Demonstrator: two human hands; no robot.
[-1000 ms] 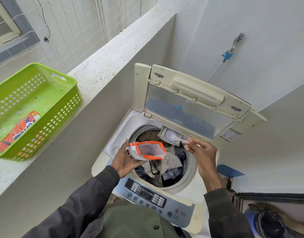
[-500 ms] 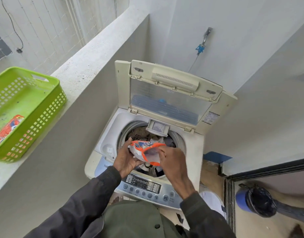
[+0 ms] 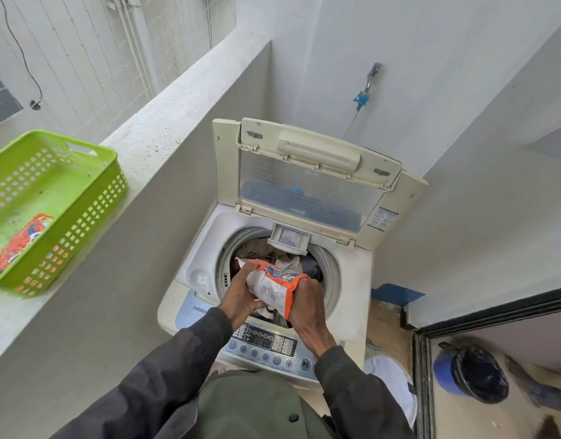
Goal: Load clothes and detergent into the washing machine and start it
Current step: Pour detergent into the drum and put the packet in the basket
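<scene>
Detergent pouch (image 3: 274, 285) is held in the air over the open drum of the washing machine (image 3: 355, 280), just in front of the small dispenser tray (image 3: 290, 238) at the back rim.

- Left hand (image 3: 241, 293): fingers curled round the pouch's upper left end, near the mouth. Whether the mouth is open cannot be told.
- Right hand (image 3: 306, 304): fingers clenched over the lower right end, with orange film bunched under them.
- Clothes (image 3: 261, 248) are already in the drum, and the lid (image 3: 307, 182) is propped upright.
- Control panel (image 3: 266, 343) is untouched, with the start/pause key (image 3: 305, 363) at its right end.

Handling, judged from the look:

- The pouch is thin printed film, crumpled and part-collapsed, so it is likely light and limp with no stiffness of its own.
- The contents will shift to whichever end is lowest.
- The film is probably slick, so a pinch on flat film may slide. Bunched film or a sealed edge is the better hold.
- Best held with one hand just below the mouth to steer and the other under the bottom corner to lift and meter the flow.
- A hard squeeze on the middle could send a burst out past the tray and onto the clothes.

Off-task: a green basket (image 3: 109, 172) sits on the ledge with a second sachet (image 3: 19, 242) inside.
</scene>
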